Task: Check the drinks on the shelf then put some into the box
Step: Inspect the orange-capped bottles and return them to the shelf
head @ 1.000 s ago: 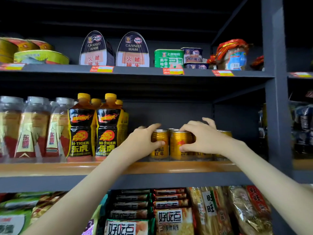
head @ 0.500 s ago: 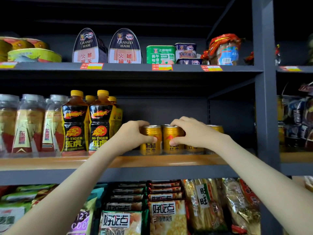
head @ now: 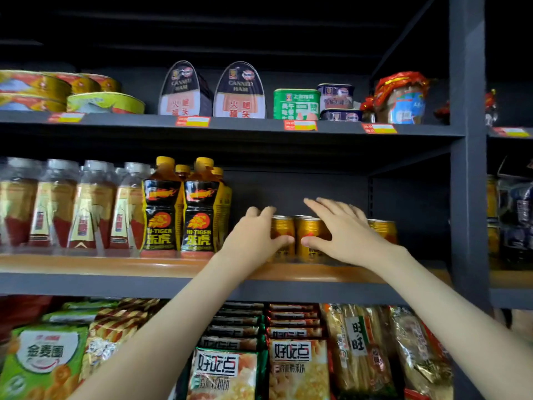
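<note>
Several gold drink cans stand in a row on the middle shelf (head: pixel 115 267). My left hand (head: pixel 253 235) grips the leftmost gold can (head: pixel 284 226), fingers curled over its top and thumb on its front. My right hand (head: pixel 343 235) lies over the can beside it (head: pixel 310 229), fingers stretched out straight above the can tops and thumb touching that can's front. One more gold can (head: pixel 383 229) shows to the right of my right hand. No box is in view.
Black-and-yellow Hi-Tiger bottles (head: pixel 163 215) and clear bottles (head: pixel 57 203) fill the shelf's left side. Canned ham tins (head: pixel 239 90) sit on the shelf above, snack packs (head: pixel 291 368) on the one below. A dark upright post (head: pixel 467 168) bounds the bay at right.
My right hand's fingers have straightened and spread over the can tops, where before they curled round a can. My left hand keeps its hold on the leftmost can.
</note>
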Demonstrator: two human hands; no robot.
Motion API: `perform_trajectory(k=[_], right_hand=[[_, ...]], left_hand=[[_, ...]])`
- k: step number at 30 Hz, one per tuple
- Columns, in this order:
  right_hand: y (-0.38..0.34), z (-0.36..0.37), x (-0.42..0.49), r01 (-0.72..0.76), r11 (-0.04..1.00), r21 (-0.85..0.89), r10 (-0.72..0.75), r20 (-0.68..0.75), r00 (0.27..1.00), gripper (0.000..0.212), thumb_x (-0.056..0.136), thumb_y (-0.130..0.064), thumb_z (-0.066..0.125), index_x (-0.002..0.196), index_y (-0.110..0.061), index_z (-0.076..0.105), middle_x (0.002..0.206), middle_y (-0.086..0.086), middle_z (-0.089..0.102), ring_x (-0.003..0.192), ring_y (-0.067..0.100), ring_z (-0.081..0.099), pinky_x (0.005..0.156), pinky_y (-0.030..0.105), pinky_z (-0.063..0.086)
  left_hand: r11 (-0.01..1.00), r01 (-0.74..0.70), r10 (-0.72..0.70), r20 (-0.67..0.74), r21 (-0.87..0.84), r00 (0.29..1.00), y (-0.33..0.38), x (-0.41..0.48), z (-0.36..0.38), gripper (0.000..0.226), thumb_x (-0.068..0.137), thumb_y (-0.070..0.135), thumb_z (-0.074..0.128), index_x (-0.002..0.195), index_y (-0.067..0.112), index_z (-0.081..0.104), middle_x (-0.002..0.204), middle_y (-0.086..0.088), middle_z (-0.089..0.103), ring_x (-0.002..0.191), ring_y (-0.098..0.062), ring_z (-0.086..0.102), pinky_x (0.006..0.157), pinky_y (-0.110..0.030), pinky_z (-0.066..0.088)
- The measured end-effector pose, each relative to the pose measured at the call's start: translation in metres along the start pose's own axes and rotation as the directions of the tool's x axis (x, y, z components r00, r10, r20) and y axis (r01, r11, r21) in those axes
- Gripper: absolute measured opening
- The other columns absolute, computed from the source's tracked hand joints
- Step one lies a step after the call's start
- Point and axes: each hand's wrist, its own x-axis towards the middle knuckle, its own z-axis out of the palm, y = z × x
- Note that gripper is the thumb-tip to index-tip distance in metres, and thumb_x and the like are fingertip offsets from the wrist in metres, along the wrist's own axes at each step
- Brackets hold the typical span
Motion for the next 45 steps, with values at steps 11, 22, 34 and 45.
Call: perform_trajectory(k=[11, 22, 34, 45], right_hand=[[-0.177, 0.028, 0.029, 0.081, 0.874, 0.478, 0.033, -0.226, 0.973, 0.091, 0.093, -0.047, 0.055, 0.141, -0.055, -0.023, 0.162, 0.002, -0.005, 0.144, 0.035, 0.023, 0.108, 0.046, 0.036], [-0.221, 0.043, 0.053, -0.082, 0.839, 0.537, 0.292, -0.319, 0.902, 0.086, 0.092, -0.029, 0.062, 0.147, -0.05, -0.001, 0.158, 0.011, 0.016, 0.127, 0.036, 0.049, 0.094, 0.042, 0.048], [-0.239, 0.012, -0.029, 0.368, 0.891, 0.265, 0.026, -0.84, 0.542, 0.081, 0.085, -0.014, 0.068, 0.141, -0.029, 0.011, 0.142, 0.038, 0.026, 0.139, 0.014, 0.031, 0.11, 0.017, 0.032], [-0.29, 0.135, -0.221, 0.323, 0.572, 0.754, 0.045, -0.422, 0.905, 0.086, 0.087, -0.026, 0.068, 0.146, -0.047, 0.009, 0.153, -0.006, 0.023, 0.135, 0.03, 0.041, 0.097, 0.055, 0.048]], left_hand=[[0.941, -0.02, 0.191, -0.481, 0.339, 0.856, -0.146, -0.06, -0.065, 0.047, 0.09, 0.03, 0.05, 0.13, 0.007, 0.057, 0.129, -0.023, 0.054, 0.114, -0.04, 0.054, 0.093, -0.05, 0.046], [0.888, -0.218, 0.323, -0.214, 0.404, 0.922, -0.198, -0.06, -0.07, 0.054, 0.091, 0.038, 0.039, 0.14, 0.019, 0.052, 0.145, -0.017, 0.048, 0.131, -0.032, 0.049, 0.11, -0.047, 0.032], [0.905, -0.415, 0.349, -0.392, -0.096, 0.851, -0.166, -0.126, -0.084, 0.067, 0.094, 0.044, 0.048, 0.153, 0.025, 0.022, 0.157, -0.004, 0.028, 0.145, -0.018, 0.025, 0.116, -0.035, 0.025], [0.761, -0.023, 0.205, 0.207, -0.648, 0.957, -0.17, -0.314, -0.005, 0.097, 0.083, 0.033, 0.074, 0.152, 0.027, 0.007, 0.122, 0.015, 0.056, 0.103, 0.003, 0.06, 0.08, -0.014, 0.05]])
